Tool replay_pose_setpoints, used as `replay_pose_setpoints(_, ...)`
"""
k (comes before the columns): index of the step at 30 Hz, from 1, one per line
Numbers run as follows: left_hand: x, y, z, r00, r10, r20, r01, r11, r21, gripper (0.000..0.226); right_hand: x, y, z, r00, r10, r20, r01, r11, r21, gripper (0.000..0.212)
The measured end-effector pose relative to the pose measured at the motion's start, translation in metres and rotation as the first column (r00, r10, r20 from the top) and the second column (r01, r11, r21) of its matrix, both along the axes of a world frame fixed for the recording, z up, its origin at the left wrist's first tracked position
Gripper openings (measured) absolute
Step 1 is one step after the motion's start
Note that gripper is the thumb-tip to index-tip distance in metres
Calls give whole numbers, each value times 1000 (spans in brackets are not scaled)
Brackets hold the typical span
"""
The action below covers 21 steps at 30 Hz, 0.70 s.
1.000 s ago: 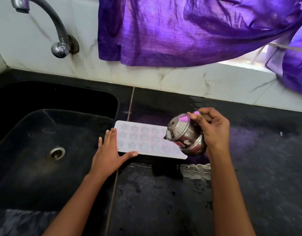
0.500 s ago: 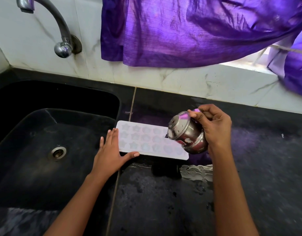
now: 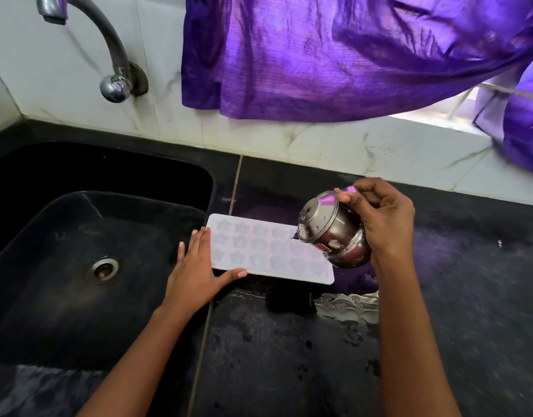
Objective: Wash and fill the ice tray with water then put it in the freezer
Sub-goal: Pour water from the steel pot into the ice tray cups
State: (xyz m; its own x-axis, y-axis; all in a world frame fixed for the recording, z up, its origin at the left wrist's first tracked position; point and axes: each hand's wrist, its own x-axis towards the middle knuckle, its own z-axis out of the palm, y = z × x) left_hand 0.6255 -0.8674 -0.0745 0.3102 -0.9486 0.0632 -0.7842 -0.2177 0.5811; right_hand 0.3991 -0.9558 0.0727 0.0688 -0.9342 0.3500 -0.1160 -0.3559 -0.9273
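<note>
A white ice tray (image 3: 259, 248) with star and heart shaped cells lies flat on the black counter, just right of the sink. My left hand (image 3: 196, 272) rests against the tray's left end, fingers flat and thumb along its near edge. My right hand (image 3: 382, 218) grips a small round steel pot (image 3: 334, 233), tipped on its side with its mouth towards the tray's right end. The pot hides the tray's far right corner. I cannot see any water stream.
A black sink (image 3: 63, 341) with a metal drain (image 3: 102, 269) fills the left. A steel tap (image 3: 108, 49) comes off the tiled wall above it. Purple cloth (image 3: 334, 55) hangs at the back. A water puddle (image 3: 346, 305) lies on the counter (image 3: 289, 371) near the tray.
The pot in my right hand has risen slightly and moved a little back over the tray's right end. My left hand and the tray have stayed in place.
</note>
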Motion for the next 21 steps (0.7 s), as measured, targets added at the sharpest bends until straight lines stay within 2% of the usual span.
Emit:
replay_pose_setpoints(14,1,-2,-2,1000,3,12,-3,1000,-11,125,-2,-1,-7,999,-20,49,18,999,47,21)
replay_pose_setpoints(21,1,-2,-3,1000,6,9,-6,1000,-2,126,-3,-4,-20,982,-60,176,35,989,143,17)
